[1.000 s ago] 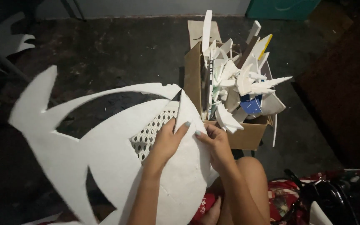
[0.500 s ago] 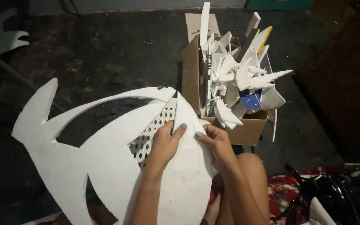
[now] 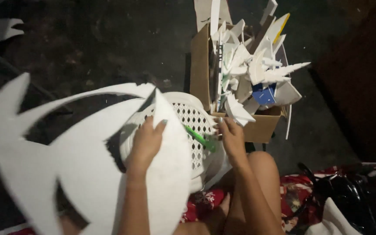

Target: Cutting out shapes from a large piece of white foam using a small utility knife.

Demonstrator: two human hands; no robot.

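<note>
A big white foam sheet (image 3: 83, 161), matte and smooth, cut into sweeping curves and sharp points, lies across the person's lap and spreads out to the left. The left hand (image 3: 146, 141) presses flat on it, fingers spread, gripping nothing. The right hand (image 3: 231, 135) closes its fingers round one green cutter (image 3: 200, 138), just right of the sheet's point. Underneath sits one white plastic stool (image 3: 192, 119) with a latticed top. Behind it, one brown cardboard box (image 3: 203, 69) bristles with white foam offcuts (image 3: 257, 69), too many to count, one blue piece among them. Dark, rough concrete floor (image 3: 101, 39) all around; red patterned cloth (image 3: 301, 191) lower right.
</note>
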